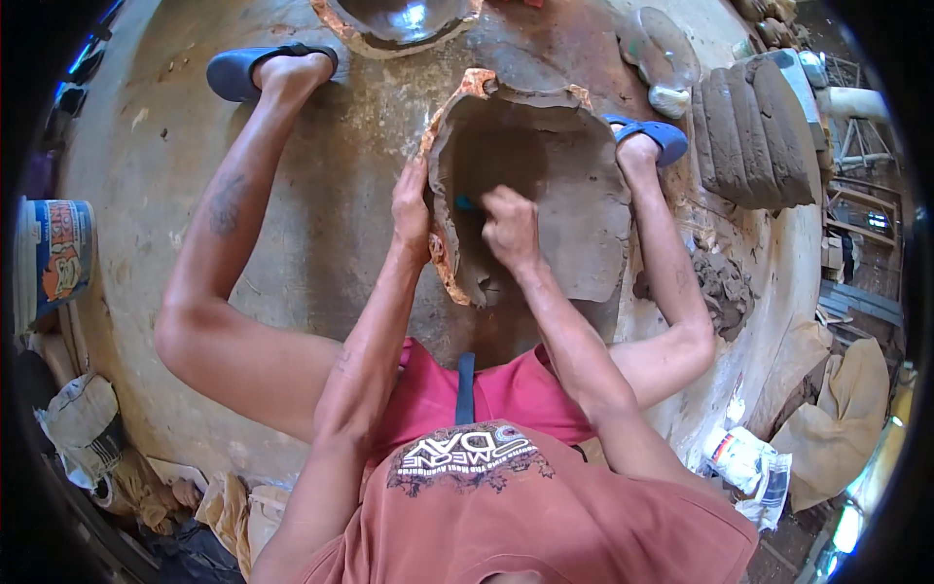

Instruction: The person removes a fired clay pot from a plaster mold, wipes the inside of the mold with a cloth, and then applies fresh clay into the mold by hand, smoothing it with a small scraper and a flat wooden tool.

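Observation:
A hollow clay form (584, 214) lies between my legs, its grey, wet clay lining an orange-edged mold (446, 258). My left hand (413, 206) rests along the mold's left outer side, fingers stretched out flat against it. Inside the hollow is my right hand (511, 229), closed, its knuckles up. At its fingertips a small teal object (464, 202) shows, mostly hidden, so its kind cannot be made out. The clay rim is uneven, with a notch at the far end.
Another orange-rimmed mold (355, 39) sits at the far edge. Stacked clay slabs (754, 136) stand at the right, near a clear plastic bag (662, 49). Clay scraps (722, 292) lie by my right knee. A printed bucket (56, 258) stands far left; cloth sacks (832, 423) lie lower right.

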The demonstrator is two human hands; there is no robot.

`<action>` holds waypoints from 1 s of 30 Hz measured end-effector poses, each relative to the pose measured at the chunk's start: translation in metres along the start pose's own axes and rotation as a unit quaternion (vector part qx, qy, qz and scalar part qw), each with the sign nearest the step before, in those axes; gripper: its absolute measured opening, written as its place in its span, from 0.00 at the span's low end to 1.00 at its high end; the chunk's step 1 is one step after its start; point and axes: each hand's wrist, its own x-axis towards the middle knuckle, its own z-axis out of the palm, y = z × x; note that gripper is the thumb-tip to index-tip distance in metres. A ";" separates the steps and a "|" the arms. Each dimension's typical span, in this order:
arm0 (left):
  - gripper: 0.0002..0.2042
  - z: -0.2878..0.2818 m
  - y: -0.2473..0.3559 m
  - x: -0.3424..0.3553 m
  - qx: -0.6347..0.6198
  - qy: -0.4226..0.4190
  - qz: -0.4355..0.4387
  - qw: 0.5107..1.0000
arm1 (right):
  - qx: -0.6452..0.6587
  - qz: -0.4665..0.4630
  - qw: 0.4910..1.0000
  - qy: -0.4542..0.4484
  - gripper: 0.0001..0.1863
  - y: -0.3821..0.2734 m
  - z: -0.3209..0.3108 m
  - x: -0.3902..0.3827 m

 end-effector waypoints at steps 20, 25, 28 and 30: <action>0.21 0.042 0.023 -0.012 0.064 0.013 0.033 0.997 | -0.195 -0.064 0.963 0.175 0.17 0.051 -0.010 0.074; 0.21 0.054 0.020 -0.017 0.117 -0.012 0.069 0.991 | -0.173 -0.027 0.984 0.032 0.18 0.056 -0.007 0.031; 0.23 0.059 0.030 -0.022 0.099 -0.018 0.059 0.993 | -0.158 -0.018 0.985 -0.064 0.19 0.042 -0.023 -0.012; 0.23 0.075 0.029 -0.020 0.140 -0.025 0.033 0.989 | -0.145 -0.011 0.984 -0.104 0.18 0.047 -0.039 -0.048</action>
